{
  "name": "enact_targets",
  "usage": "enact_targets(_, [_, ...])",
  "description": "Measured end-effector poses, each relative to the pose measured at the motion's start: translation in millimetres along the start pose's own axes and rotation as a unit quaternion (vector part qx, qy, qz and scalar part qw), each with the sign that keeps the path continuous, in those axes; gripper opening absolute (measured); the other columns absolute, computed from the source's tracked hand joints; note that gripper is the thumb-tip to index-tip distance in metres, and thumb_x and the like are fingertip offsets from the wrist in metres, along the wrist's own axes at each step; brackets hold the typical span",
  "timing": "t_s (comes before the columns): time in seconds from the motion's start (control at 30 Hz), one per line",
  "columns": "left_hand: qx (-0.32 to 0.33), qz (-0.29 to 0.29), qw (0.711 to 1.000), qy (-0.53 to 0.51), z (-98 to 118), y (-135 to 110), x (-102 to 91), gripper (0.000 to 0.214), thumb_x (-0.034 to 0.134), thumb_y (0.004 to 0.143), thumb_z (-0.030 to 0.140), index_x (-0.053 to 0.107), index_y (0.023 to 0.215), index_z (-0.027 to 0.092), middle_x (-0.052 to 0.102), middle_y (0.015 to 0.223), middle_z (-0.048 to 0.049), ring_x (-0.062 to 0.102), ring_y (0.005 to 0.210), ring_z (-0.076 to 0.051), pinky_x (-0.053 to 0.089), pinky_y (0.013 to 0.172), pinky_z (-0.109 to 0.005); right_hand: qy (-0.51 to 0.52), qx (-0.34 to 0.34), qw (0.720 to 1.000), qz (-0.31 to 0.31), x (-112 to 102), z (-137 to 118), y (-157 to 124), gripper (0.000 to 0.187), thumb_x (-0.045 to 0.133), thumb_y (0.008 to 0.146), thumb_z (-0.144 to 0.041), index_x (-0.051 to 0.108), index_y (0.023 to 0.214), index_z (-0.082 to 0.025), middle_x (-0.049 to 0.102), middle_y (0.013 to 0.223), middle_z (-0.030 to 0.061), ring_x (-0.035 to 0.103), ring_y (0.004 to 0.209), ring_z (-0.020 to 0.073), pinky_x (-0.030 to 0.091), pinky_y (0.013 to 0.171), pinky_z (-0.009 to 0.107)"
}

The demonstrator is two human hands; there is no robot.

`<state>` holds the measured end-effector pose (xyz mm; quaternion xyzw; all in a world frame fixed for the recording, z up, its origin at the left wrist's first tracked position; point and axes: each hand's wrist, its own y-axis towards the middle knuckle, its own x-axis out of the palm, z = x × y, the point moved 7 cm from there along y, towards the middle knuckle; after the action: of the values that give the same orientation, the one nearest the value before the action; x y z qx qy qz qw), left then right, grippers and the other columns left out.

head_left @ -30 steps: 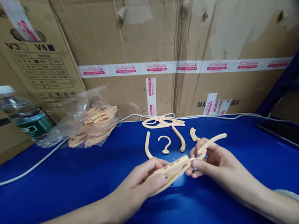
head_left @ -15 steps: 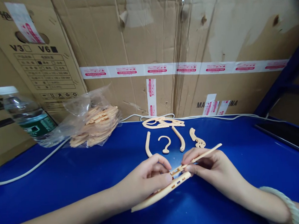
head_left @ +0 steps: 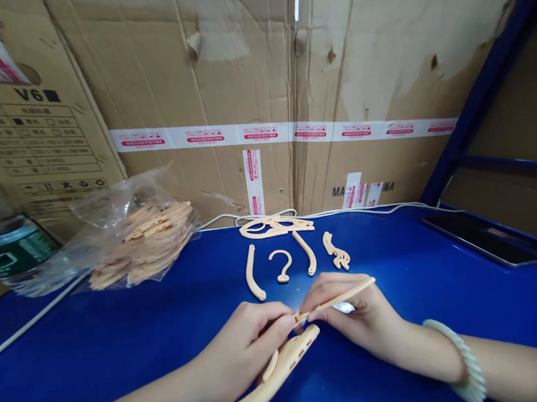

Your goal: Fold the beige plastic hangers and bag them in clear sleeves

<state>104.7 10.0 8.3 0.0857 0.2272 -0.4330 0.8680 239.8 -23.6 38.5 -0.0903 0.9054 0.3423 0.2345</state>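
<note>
I'm watching the left hand (head_left: pixel 253 352) closing thumb and forefinger on the near end of a slim, curved, cream-coloured strip (head_left: pixel 345 294) of what is looking like moulded plastic, while the right hand (head_left: pixel 355 316) is pinching that strip just beside. The fingertips are nearly meeting, above the front of the glossy blue table (head_left: pixel 188 307). Below the left hand, a broader, cream-coloured plastic body (head_left: pixel 290 362) with a rounded end and rectangular slots is slanting toward me; the fingers are hiding whether it is joining the strip.

I'm judging these parts to be light and fairly stiff, flexing a little along the thin strip, with smooth faces that could be slipping under a loose pinch. I'm favouring a hold on the thick slotted end for steadiness, and a fingertip pinch close to the strip's near end, since its slender tip could be bending.

Beyond the hands, a cream question-mark-shaped plastic hook (head_left: pixel 284 266) is lying between two smooth curved cream plastic arms, left (head_left: pixel 253 274) and right (head_left: pixel 305 254). A crinkly clear plastic bag (head_left: pixel 146 182) is holding more cream pieces (head_left: pixel 157 231).
</note>
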Motion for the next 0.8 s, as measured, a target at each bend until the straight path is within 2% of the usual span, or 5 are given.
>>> enact_targets(0.17, [-0.012, -0.012, 0.999, 0.048, 0.3, 0.6, 1.7, 0.039, 0.036, 0.099, 0.042, 0.049, 0.07, 0.019, 0.046, 0.056, 0.0048, 0.04, 0.052, -0.012, 0.03, 0.051, -0.023, -0.043, -0.04, 0.997, -0.042, 2.7, -8.0, -2.4, 0.026, 0.047, 0.101, -0.022, 0.072, 0.099, -0.019, 0.074, 0.087, 0.0081, 0.07, 0.078, 0.0169, 0.057, 0.07, 0.029])
enact_targets(0.37, [0.016, -0.01, 0.994, 0.105, 4.5, 1.5, 0.6, 0.041, 0.033, 0.101, 0.038, 0.042, 0.065, 0.02, 0.044, 0.057, 0.0049, 0.039, 0.054, -0.012, 0.029, 0.054, -0.024, -0.113, -0.129, 0.982, -0.077, 4.5, -23.8, -7.0, 0.03, 0.04, 0.103, -0.018, 0.068, 0.114, -0.019, 0.072, 0.091, 0.0103, 0.068, 0.081, 0.0173, 0.055, 0.07, 0.028])
enact_targets(0.57, [0.038, -0.022, 0.991, 0.127, 9.5, 0.3, 0.2, 0.04, 0.032, 0.101, 0.035, 0.037, 0.064, 0.021, 0.038, 0.058, 0.0057, 0.035, 0.055, -0.012, 0.027, 0.054, -0.025, -0.148, -0.166, 0.97, -0.103, 6.4, -27.5, -10.2, 0.039, 0.029, 0.105, -0.023, 0.066, 0.115, -0.015, 0.072, 0.092, 0.0134, 0.068, 0.082, 0.0207, 0.055, 0.07, 0.033])
enact_targets(0.67, [0.055, -0.022, 0.988, 0.141, 11.9, -0.7, 0.3, 0.039, 0.031, 0.102, 0.033, 0.036, 0.065, 0.021, 0.038, 0.059, 0.0055, 0.036, 0.056, -0.012, 0.027, 0.055, -0.025, -0.157, -0.19, 0.964, -0.1, 6.5, -29.5, -11.2, 0.047, 0.022, 0.107, -0.031, 0.065, 0.116, -0.015, 0.072, 0.087, 0.0141, 0.069, 0.08, 0.022, 0.056, 0.069, 0.034])
enact_targets(0.8, [0.072, -0.018, 0.987, 0.144, 12.8, -1.1, 1.0, 0.038, 0.032, 0.102, 0.03, 0.037, 0.066, 0.02, 0.039, 0.06, 0.0056, 0.036, 0.056, -0.012, 0.028, 0.056, -0.025, -0.188, -0.234, 0.95, -0.081, 6.1, -32.2, -13.3, 0.037, 0.03, 0.106, -0.023, 0.063, 0.122, -0.015, 0.073, 0.087, 0.0127, 0.07, 0.082, 0.0212, 0.057, 0.071, 0.033])
